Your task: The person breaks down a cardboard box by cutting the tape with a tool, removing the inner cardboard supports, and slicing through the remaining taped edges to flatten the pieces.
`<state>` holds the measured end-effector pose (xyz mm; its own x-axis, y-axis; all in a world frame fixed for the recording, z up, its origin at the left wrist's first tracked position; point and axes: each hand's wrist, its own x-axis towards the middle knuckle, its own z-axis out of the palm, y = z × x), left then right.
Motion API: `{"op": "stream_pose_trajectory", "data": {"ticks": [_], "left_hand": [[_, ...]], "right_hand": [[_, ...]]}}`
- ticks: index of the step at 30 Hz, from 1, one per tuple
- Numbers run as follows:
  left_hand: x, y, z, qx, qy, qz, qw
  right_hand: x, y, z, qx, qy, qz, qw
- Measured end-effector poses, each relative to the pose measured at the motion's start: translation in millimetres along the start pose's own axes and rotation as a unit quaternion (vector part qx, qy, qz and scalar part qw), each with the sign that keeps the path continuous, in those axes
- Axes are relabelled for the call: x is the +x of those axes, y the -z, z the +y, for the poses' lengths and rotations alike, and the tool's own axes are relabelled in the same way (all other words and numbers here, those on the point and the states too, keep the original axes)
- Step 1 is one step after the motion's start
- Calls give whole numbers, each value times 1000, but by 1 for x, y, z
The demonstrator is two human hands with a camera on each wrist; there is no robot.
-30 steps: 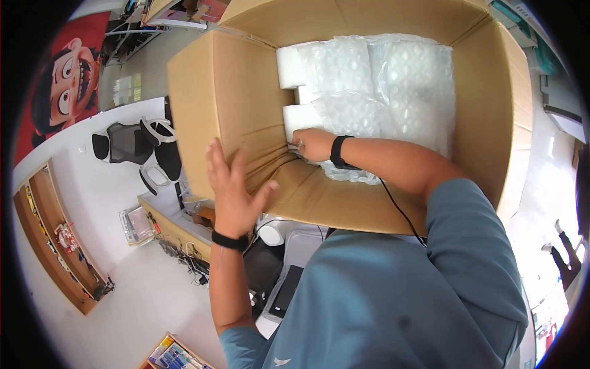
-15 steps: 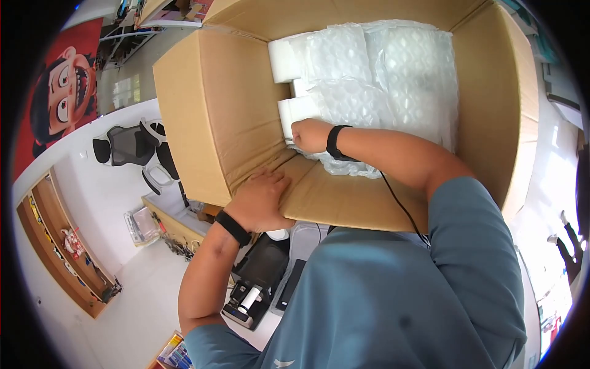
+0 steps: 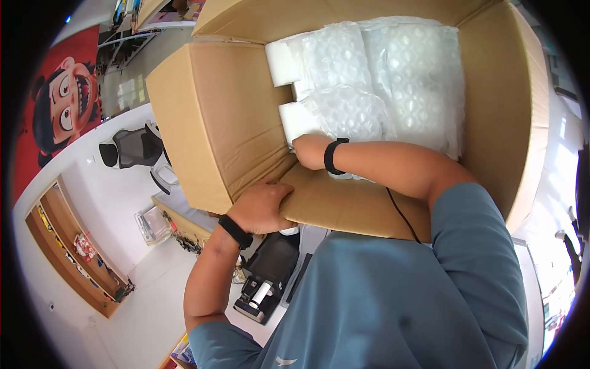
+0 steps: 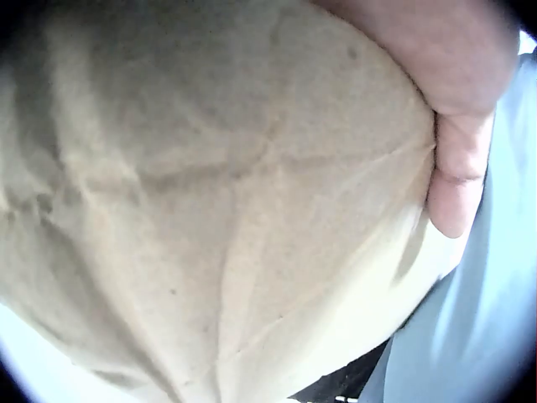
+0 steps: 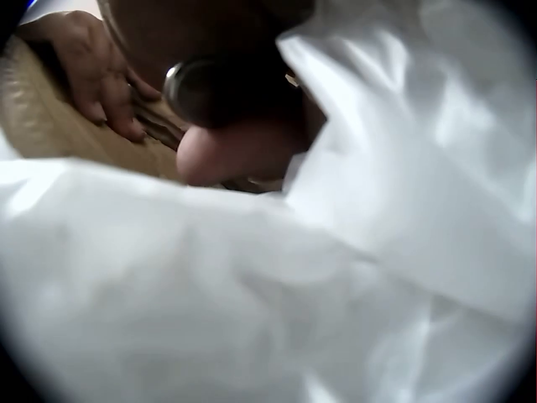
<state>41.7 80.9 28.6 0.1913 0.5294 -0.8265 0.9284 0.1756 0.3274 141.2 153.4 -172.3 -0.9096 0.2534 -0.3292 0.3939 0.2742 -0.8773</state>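
A big cardboard box point(image 3: 228, 117) stands open in front of me. Inside it lie white foam blocks point(image 3: 299, 120) and a large packing of clear bubble wrap point(image 3: 338, 55). My left hand point(image 3: 258, 204) grips the box's near-left edge, fingers inside and thumb on the outer face; the left wrist view has the creased cardboard point(image 4: 235, 218) close up. With curled fingers, my right hand point(image 3: 312, 152) reaches down by the lower foam block and holds a fold of the wrap; its fingertips are hidden from above. White film point(image 5: 403, 134) gathers beside its ringed finger in the right wrist view.
A black cable point(image 3: 402, 215) hangs over the box's near edge. Below the left forearm is a black device point(image 3: 267, 270) with a white cylinder. An office chair point(image 3: 138, 147) and a wooden wall shelf point(image 3: 70, 246) are at the left.
The left hand came down from in front of the left flap onto the box's near-left edge and now grips it. The right hand stays at the same corner inside the box.
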Motion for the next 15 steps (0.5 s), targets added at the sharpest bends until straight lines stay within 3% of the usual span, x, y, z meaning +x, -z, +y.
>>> {"op": "stream_pose_trajectory", "data": {"ticks": [1,3,15], "left_hand": [[-1,1,1,-5,2,3,1000],[1,3,1,-8,15,-7,1000],[3,4,-1,-14,-11,25,1000]], "right_hand": [[0,4,-2,2,1,-4,1000],[0,14,-6,88,-87,-135,983],[12,1,4,29,-35,-199,979]]}}
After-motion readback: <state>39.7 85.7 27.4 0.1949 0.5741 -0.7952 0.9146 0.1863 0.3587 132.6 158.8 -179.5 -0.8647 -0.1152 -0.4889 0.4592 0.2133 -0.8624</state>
